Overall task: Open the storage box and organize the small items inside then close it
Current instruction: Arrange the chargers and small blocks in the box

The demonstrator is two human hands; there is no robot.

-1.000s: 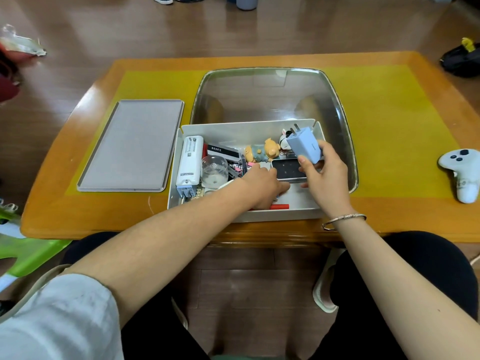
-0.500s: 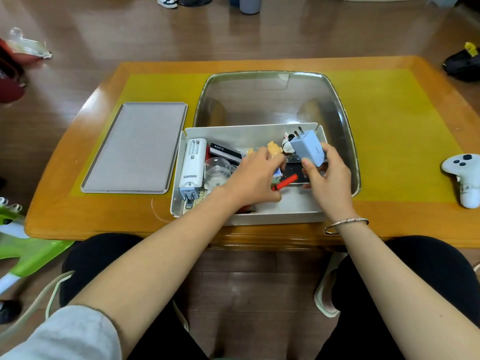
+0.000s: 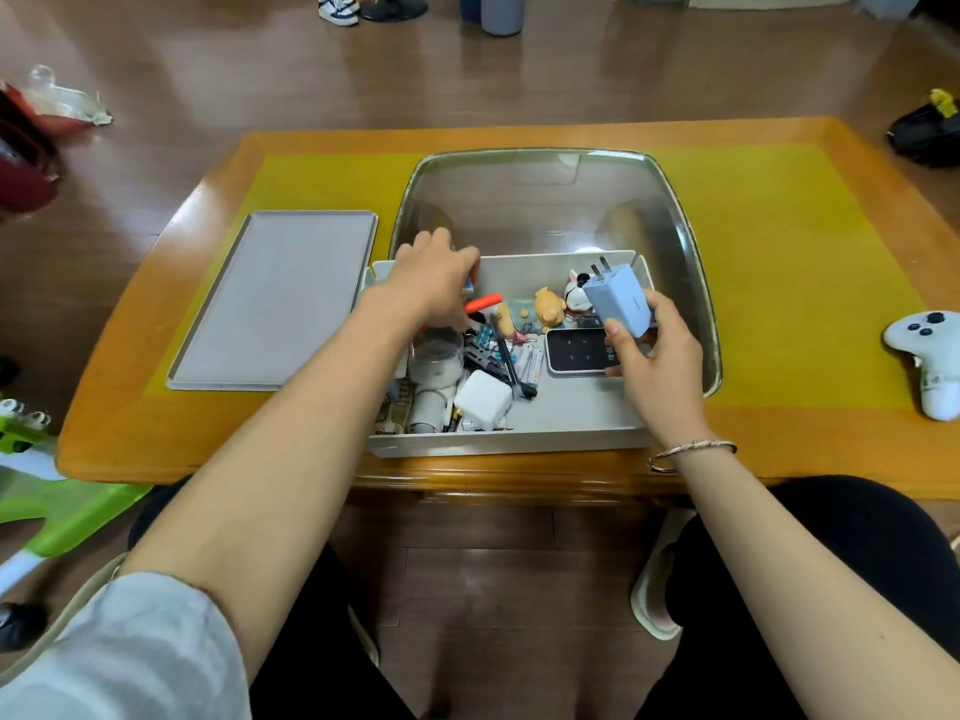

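The open white storage box (image 3: 519, 439) sits at the table's (image 3: 779, 444) near edge, centred, its grey lid (image 3: 275, 304) lying flat toward the left edge. The right hand (image 3: 649, 356) pinches a pale blue plug charger (image 3: 618, 301) between thumb and fingers above the box's far right corner. The left hand (image 3: 431, 288) reaches into the far left corner, fingers curled around a red pen (image 3: 483, 302).

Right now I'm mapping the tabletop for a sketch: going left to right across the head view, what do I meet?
Grey lid → left hand → yellow bear figure → blue charger → white game controller.
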